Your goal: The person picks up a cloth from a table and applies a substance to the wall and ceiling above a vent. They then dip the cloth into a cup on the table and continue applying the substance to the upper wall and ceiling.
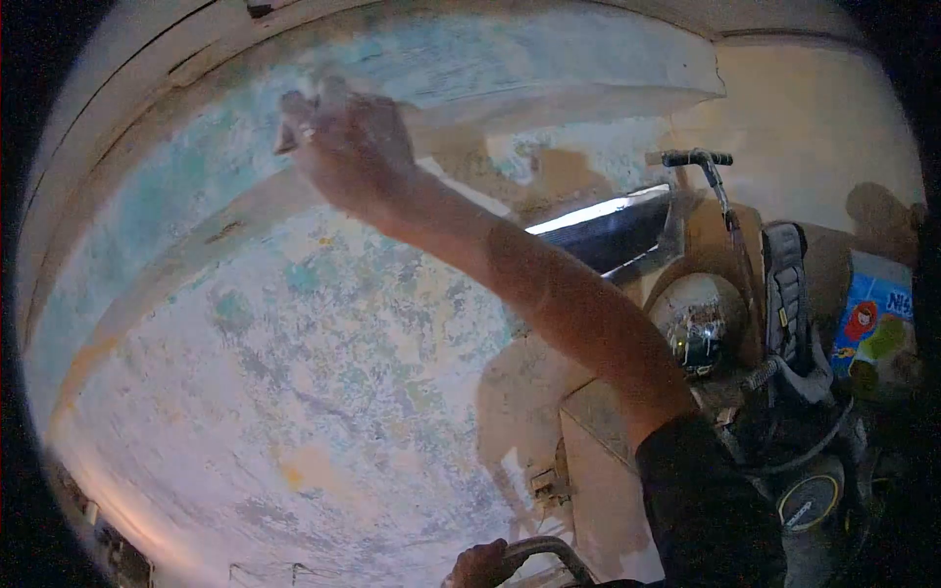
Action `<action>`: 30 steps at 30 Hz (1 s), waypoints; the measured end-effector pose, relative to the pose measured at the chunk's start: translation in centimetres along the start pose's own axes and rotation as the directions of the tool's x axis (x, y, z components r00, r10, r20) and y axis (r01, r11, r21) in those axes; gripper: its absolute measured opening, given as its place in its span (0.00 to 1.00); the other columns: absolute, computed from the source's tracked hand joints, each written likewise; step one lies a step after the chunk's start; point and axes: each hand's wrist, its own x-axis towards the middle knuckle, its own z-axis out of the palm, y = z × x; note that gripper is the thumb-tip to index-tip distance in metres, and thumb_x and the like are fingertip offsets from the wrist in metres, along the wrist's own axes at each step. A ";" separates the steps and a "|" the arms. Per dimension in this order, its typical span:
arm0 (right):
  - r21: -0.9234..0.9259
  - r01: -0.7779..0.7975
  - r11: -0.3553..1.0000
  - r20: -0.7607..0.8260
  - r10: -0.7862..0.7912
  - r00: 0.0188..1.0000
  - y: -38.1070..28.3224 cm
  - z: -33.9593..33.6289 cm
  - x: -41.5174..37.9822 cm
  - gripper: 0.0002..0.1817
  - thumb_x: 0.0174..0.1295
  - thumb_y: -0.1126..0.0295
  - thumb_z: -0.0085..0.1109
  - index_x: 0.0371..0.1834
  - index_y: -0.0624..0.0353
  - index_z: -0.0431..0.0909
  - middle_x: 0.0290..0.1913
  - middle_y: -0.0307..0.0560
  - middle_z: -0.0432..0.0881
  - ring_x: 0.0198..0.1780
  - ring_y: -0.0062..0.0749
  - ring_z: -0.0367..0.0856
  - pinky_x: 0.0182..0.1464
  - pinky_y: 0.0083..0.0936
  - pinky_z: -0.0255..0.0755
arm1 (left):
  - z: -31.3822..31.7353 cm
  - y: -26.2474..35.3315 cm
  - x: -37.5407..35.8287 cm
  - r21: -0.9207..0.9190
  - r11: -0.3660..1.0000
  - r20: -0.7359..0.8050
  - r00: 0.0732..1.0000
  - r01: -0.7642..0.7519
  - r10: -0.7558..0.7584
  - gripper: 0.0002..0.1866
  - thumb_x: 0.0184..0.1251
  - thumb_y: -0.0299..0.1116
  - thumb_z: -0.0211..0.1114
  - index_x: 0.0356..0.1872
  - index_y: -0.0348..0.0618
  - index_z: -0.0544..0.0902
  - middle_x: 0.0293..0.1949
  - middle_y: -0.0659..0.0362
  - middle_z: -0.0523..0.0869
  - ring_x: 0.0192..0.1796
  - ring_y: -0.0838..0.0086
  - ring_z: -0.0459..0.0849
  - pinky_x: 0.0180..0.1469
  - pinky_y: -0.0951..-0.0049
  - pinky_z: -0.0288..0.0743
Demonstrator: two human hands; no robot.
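My right hand (353, 147) is raised at the upper left, at the wall (333, 363) with its flaking turquoise and white paint. Its fingers are curled together and smeared by motion. Whatever they hold, if anything, I cannot make out. The bare forearm crosses the view from a black sleeve at the lower right. At the bottom edge, my left hand (480, 563) is wrapped round a dark curved bar (549, 549); most of that hand and arm lies outside the view.
On the right are a handlebar (698, 159) on a stem, a shiny round helmet (698, 314), a dark backpack (814, 490) with padded straps, and a blue printed bag (872, 314). A dark panel with a bright edge (608, 230) is behind my forearm. A ledge (559, 103) runs along the upper wall.
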 end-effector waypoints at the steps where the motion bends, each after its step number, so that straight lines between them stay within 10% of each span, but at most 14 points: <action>1: 0.122 0.031 0.992 -0.045 -0.025 0.999 -0.3 0.1 -0.1 0.02 0.47 0.70 0.59 0.25 0.52 0.77 0.26 0.47 0.75 0.26 0.42 0.76 0.30 0.35 0.73 | -0.4 0.2 0.1 -0.013 1.000 0.005 1.000 -0.004 0.004 0.22 0.51 0.54 0.61 0.26 0.42 0.75 0.19 0.47 0.79 0.25 0.50 0.79 0.26 0.55 0.73; 7: 0.417 0.180 0.891 -0.189 -0.109 0.976 1.3 0.6 -2.9 0.05 0.46 0.73 0.60 0.28 0.56 0.76 0.28 0.43 0.78 0.31 0.37 0.79 0.34 0.28 0.74 | -1.8 1.4 0.2 -0.072 0.997 0.012 1.000 -0.007 0.008 0.22 0.50 0.54 0.62 0.26 0.42 0.75 0.19 0.47 0.79 0.25 0.50 0.80 0.25 0.55 0.73; 18: -0.167 -0.064 0.984 -0.156 0.037 0.987 15.9 -12.1 -10.9 0.11 0.50 0.72 0.62 0.36 0.62 0.79 0.31 0.48 0.81 0.33 0.33 0.81 0.35 0.26 0.74 | 3.1 -3.2 -1.0 -0.001 1.000 -0.104 0.994 -0.019 0.018 0.22 0.51 0.54 0.61 0.26 0.42 0.74 0.19 0.47 0.79 0.25 0.50 0.79 0.25 0.56 0.73; 23: -0.748 0.023 0.663 -0.067 -0.110 0.992 23.8 -17.0 -14.2 0.16 0.51 0.69 0.63 0.42 0.63 0.76 0.37 0.52 0.79 0.39 0.39 0.79 0.43 0.28 0.73 | 0.5 -0.4 0.6 -0.113 0.992 0.003 0.999 -0.051 0.052 0.22 0.52 0.54 0.61 0.25 0.42 0.74 0.18 0.47 0.78 0.24 0.50 0.79 0.24 0.55 0.71; 26: -0.368 -0.226 0.902 -0.286 0.121 0.951 24.9 -17.0 -14.8 0.19 0.51 0.67 0.63 0.45 0.63 0.75 0.40 0.52 0.78 0.43 0.44 0.77 0.44 0.33 0.71 | 0.2 1.1 0.5 0.011 1.000 -0.070 0.998 0.005 -0.004 0.22 0.53 0.54 0.60 0.25 0.43 0.74 0.18 0.47 0.78 0.24 0.50 0.79 0.23 0.55 0.71; 30: -0.763 -0.127 0.634 -0.301 -0.174 0.938 21.9 -14.1 -14.7 0.15 0.51 0.66 0.63 0.39 0.63 0.76 0.41 0.55 0.77 0.42 0.45 0.76 0.40 0.35 0.70 | -2.6 2.2 1.3 0.104 0.995 0.186 0.982 0.007 -0.027 0.22 0.53 0.55 0.59 0.26 0.43 0.75 0.19 0.46 0.78 0.24 0.50 0.79 0.24 0.55 0.72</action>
